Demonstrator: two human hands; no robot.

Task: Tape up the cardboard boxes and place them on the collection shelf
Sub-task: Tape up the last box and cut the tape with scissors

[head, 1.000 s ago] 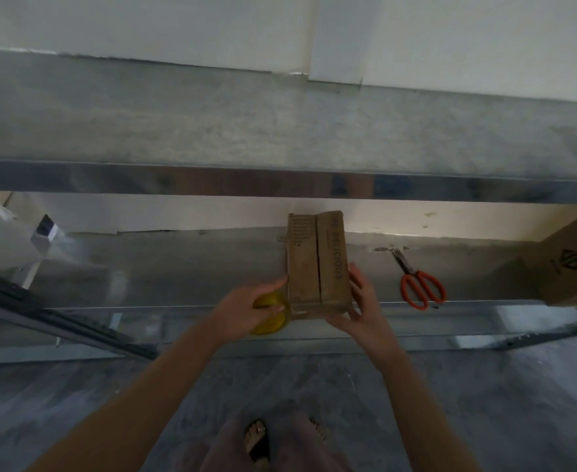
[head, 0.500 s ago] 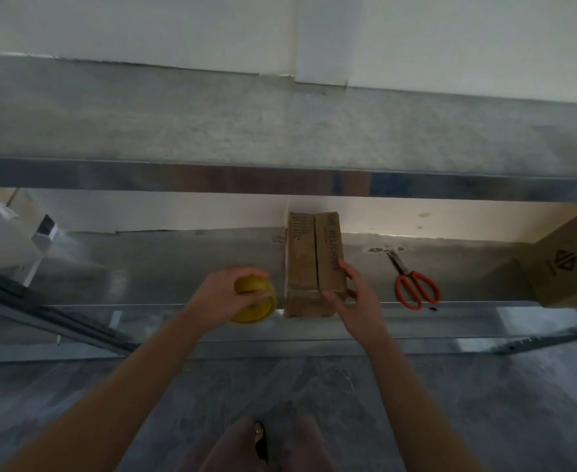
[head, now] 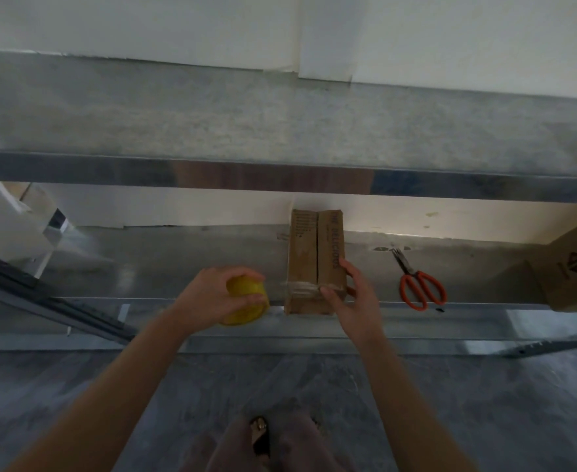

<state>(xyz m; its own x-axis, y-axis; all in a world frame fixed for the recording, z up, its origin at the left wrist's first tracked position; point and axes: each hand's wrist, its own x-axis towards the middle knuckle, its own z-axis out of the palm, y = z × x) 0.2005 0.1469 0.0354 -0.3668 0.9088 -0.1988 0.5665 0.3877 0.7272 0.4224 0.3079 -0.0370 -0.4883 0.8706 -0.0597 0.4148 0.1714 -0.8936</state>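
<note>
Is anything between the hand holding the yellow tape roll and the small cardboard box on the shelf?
Nothing visible. The left hand grips the yellow tape roll just left of the small brown cardboard box, with bare metal shelf between them. The right hand holds the box's other side.

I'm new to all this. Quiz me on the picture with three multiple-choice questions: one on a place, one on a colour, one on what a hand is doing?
1. Where are the scissors?
A) on the lower shelf, right of the small box
B) on the floor
C) on top of the small box

2. What colour is the tape roll?
A) blue
B) yellow
C) white

3. What is the left hand doing?
A) hanging empty
B) gripping the tape roll
C) cutting tape

Answers: 1 A, they lie on the metal shelf beside the box; 2 B, the roll shows plain yellow; 3 B, the hand is wrapped round the roll.
</note>
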